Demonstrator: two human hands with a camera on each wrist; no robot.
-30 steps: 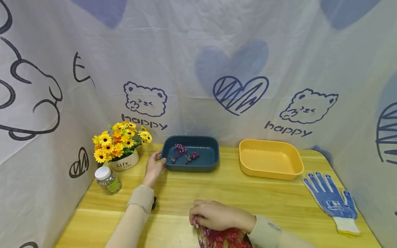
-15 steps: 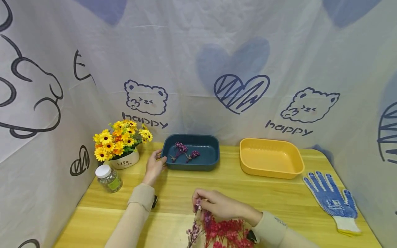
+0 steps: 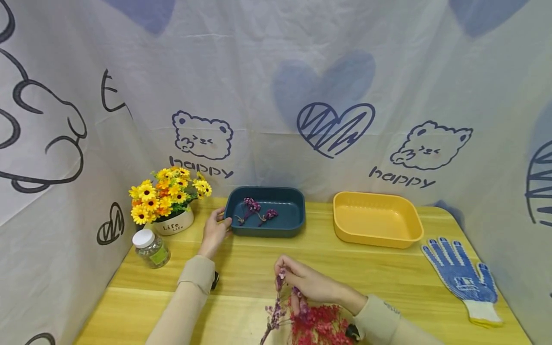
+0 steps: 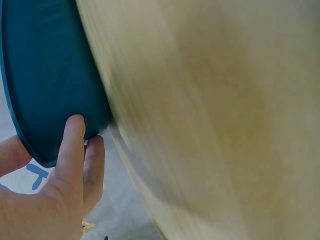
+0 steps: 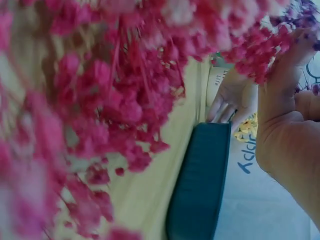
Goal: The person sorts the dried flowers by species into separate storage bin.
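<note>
2 hands (image 3: pixel 215 233); 2 trays (image 3: pixel 267 232) (1 yellow); 1 jar (image 3: pixel 152 249); 1 glove (image 3: pixel 463 280)

Bare hands (image 3: pixel 215 232); beige sleeves (image 3: pixel 196 275); small dark lettering (image 3: pixel 391 307) on right one.

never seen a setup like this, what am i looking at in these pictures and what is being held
There is no machine here: a person works with two bare hands. The wide view comes from a camera worn on the head, looking forward and down; the two close views come from cameras on the left and right wrists. On the wooden table are a teal tray with small purple sprigs inside, a yellow tray, a blue-and-white glove, a lidded jar and potted yellow flowers. The left hand grips one end of the teal tray. The right hand pinches some purple flowers, close to pinkish-red flowers.
</note>
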